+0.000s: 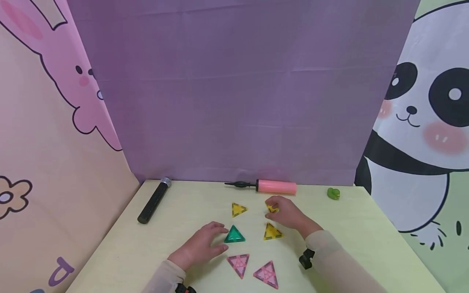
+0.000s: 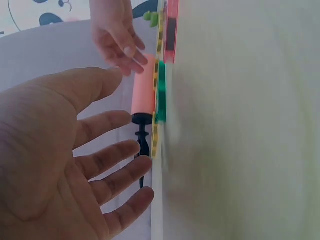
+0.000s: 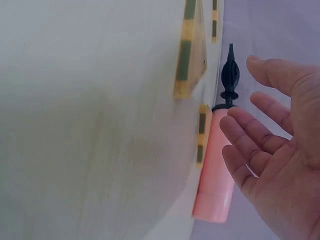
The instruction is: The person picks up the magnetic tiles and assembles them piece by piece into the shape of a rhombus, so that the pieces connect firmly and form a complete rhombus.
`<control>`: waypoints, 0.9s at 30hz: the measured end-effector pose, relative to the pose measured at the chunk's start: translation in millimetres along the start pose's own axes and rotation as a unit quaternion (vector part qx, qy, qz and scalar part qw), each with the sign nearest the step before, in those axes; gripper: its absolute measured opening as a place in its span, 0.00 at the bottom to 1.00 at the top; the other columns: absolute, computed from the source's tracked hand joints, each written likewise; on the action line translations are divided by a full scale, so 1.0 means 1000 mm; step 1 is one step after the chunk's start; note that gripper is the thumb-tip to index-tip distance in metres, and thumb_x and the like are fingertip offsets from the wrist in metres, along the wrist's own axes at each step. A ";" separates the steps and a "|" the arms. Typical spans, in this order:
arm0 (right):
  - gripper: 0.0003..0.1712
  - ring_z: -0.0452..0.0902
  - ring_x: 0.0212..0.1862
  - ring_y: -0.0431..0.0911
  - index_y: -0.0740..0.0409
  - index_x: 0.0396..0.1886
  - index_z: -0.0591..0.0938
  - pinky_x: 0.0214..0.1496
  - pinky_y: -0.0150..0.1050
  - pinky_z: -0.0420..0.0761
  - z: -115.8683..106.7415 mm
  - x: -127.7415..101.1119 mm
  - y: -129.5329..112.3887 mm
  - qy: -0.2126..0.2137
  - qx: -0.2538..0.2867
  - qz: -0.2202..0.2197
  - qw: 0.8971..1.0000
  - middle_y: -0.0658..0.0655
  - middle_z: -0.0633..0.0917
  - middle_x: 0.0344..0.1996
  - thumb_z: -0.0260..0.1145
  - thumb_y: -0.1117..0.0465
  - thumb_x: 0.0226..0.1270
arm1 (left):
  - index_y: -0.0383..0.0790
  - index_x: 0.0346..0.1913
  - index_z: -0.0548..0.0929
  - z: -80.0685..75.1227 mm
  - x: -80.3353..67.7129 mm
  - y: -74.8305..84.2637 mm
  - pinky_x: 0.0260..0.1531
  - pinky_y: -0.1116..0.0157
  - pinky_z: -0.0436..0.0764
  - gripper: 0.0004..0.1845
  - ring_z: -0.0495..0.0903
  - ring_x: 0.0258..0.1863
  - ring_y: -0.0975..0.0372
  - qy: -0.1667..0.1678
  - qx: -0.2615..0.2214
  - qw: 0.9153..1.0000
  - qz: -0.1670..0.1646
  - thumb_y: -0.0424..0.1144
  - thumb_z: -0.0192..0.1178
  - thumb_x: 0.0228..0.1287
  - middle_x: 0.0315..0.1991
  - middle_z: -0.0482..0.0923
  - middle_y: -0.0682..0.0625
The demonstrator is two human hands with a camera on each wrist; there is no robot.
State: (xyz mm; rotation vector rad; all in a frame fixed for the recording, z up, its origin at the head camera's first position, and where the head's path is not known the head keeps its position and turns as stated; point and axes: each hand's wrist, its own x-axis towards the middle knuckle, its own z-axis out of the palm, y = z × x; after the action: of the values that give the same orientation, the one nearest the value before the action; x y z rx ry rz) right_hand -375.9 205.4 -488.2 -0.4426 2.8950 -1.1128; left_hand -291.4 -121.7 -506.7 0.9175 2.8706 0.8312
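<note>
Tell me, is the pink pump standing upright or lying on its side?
Lying on its side. The pink pump rests flat along the far edge of the table, black nozzle pointing left, behind the triangle tiles; neither hand touches it.

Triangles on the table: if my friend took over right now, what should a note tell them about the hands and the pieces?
Left hand: open, fingertips beside the green triangle; contact unclear.
Right hand: open, fingers over the far yellow triangle, not clearly holding it.
On the table: two more yellow triangles and two pink triangles nearest the person.
The pink pump lies untouched at the back.
Done: nothing joined or stacked; all six pieces lie flat and apart.
Left: every piece is still to be picked up.
</note>
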 end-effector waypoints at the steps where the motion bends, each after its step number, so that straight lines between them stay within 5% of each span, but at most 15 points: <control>1: 0.25 0.75 0.54 0.52 0.57 0.56 0.79 0.54 0.48 0.76 0.002 0.001 -0.001 -0.003 0.003 0.003 1.000 0.55 0.80 0.53 0.73 0.59 0.59 | 0.46 0.63 0.76 0.001 0.000 0.001 0.62 0.53 0.67 0.26 0.67 0.64 0.56 -0.002 0.002 1.000 0.001 0.51 0.62 0.64 0.64 0.68 0.49; 12: 0.24 0.75 0.53 0.51 0.57 0.55 0.79 0.55 0.49 0.76 0.013 0.012 -0.019 -0.029 -0.006 0.003 1.000 0.55 0.80 0.52 0.72 0.59 0.59 | 0.55 0.62 0.77 0.003 0.002 0.015 0.61 0.54 0.69 0.25 0.67 0.63 0.58 -0.047 -0.022 0.998 -0.030 0.55 0.62 0.63 0.63 0.68 0.54; 27: 0.23 0.76 0.50 0.47 0.54 0.54 0.79 0.53 0.48 0.77 0.029 0.026 -0.020 -0.055 -0.028 0.007 0.998 0.51 0.81 0.48 0.73 0.56 0.59 | 0.55 0.57 0.81 0.004 -0.001 0.016 0.61 0.53 0.67 0.19 0.66 0.63 0.60 -0.062 0.002 0.998 0.015 0.54 0.61 0.64 0.61 0.71 0.62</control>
State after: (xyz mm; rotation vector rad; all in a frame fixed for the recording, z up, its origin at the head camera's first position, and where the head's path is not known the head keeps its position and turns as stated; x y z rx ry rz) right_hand -392.7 165.8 -494.4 -0.4689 2.8349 -0.9740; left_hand -281.5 -108.9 -502.7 0.9770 2.7607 0.7432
